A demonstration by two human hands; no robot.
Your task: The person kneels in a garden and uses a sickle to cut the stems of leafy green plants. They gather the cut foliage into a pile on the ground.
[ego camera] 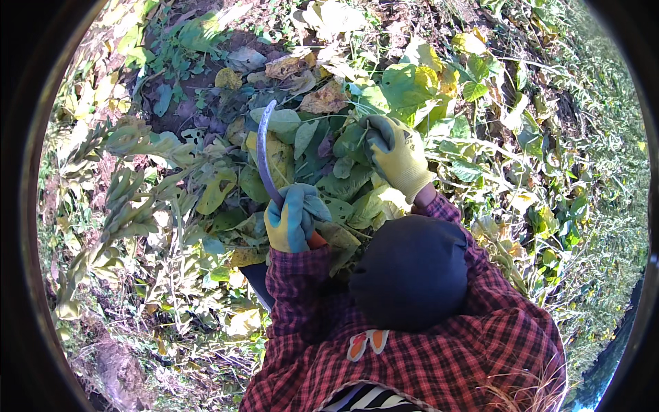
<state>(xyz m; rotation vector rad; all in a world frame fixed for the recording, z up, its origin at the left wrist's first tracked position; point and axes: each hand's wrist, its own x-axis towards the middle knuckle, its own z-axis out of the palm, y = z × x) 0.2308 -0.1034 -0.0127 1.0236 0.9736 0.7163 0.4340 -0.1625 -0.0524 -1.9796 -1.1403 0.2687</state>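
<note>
My left hand [292, 219], in a yellow and teal work glove, is closed around a sickle. The curved steel blade of the sickle [263, 149] points up and away from me. An orange part, perhaps its handle [316, 240], shows below the fist. My right hand [394, 152], in a yellow glove with a grey palm, has its fingers curled around a thin green plant stem [366, 135]. Broad green and yellowing leaves [342, 183] fill the space between both hands and hide the stem bases.
Leafy stalks that look podded [139, 190] lean at the left. Dry brown leaves [327, 98] and bare soil [170, 116] lie beyond my hands. More leafy plants [422, 87] stand at the far right. My dark-clad knee [409, 273] rises between my plaid sleeves.
</note>
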